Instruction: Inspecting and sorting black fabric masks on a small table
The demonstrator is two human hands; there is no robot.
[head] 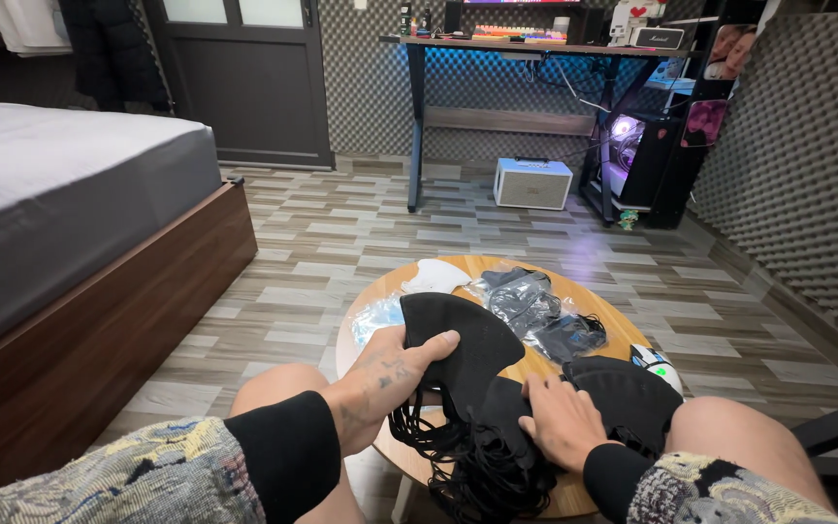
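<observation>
Item: left hand [390, 374], forearm raised over the knee, fingers closed around a folded black face mask [463, 340] held above the round wooden table [623, 330].

Item: right hand [560, 419], laid palm down with fingers spread flat on a heap of black masks [497, 456] at the table's near edge; nothing was gripped.

Obscured: the heap's ear loops were tangled and hung over the rim; its count could not be made out. Packets in clear wrapping [535, 306] and a white mask [435, 277] were recorded behind.
</observation>
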